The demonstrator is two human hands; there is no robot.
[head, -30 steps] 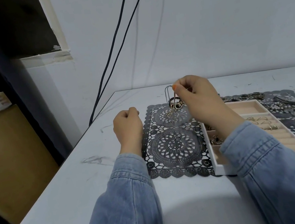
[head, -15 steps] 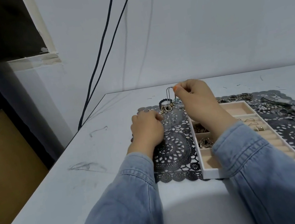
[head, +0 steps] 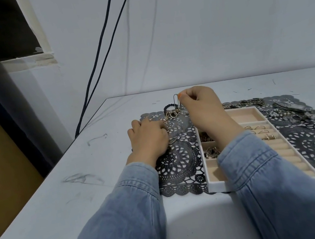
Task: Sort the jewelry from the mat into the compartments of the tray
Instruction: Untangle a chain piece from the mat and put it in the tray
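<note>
Pinches thin silver wire loop (head: 176, 100) at its top bend with right grip (head: 203, 109); rests curled left grip (head: 148, 139) below it, contents unclear. Seems light, springy, easily bent; holds best there.

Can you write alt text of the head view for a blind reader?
A person's right hand pinches a thin necklace lifted above a black lace mat, while the left hand rests on the mat near a partly filled jewelry tray.

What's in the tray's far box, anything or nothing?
Empty, as far as visible: the far compartment of the tray shows only bare beige lining.
</note>
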